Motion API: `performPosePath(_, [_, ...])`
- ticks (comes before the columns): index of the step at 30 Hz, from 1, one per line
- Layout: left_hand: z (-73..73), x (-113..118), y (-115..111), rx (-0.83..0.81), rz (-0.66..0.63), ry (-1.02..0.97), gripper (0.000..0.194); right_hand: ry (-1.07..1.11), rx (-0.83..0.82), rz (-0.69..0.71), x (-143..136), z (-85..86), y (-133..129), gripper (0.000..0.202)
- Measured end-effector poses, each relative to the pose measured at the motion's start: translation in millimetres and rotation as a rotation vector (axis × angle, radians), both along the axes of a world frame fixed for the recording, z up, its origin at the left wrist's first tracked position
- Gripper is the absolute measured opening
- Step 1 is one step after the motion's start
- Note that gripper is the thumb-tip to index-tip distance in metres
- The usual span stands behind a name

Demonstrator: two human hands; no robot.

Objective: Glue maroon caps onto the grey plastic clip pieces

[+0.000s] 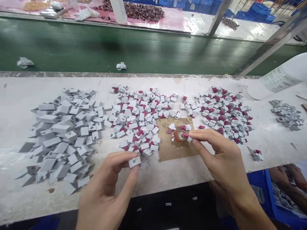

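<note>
Between the thumb and fingers of my left hand is a grey block with a hole in its face. My right hand pinches a small grey and red part at the rim of a round metal cap. That cap sits in a wet patch on a brown cardboard sheet. Two more grey and red parts lie on the cardboard behind the cap. A pile of plain grey blocks is at the left, and grey blocks with red pieces lie in the middle.
Another heap of grey and red parts lies right of the cardboard. A white bottle and small grey parts are farther right. A green conveyor runs behind. At lower right, another person's hands are over a blue bin.
</note>
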State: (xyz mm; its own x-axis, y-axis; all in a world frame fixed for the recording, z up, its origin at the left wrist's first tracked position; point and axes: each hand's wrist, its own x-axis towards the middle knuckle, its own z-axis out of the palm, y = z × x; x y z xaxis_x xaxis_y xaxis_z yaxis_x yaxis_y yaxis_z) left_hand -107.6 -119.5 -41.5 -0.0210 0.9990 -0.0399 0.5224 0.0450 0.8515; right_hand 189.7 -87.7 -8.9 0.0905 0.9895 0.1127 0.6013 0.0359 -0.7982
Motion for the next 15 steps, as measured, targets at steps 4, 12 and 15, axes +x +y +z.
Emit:
performPosePath(4, [15.1, 24, 18, -0.024, -0.043, -0.178, 0.014, -0.014, 0.003, 0.032, 1, 1.5, 4, 0.023])
performPosePath(12, [19.0, 61, 44, -0.132, -0.118, -0.459, 0.013, 0.262, -0.061, -0.037, 4, 5.5, 3, 0.018])
performPosePath(15, [21.6, 77, 52, -0.231, -0.156, -0.587, 0.013, 0.503, -0.086, -0.081, 4, -0.2, -3, 0.017])
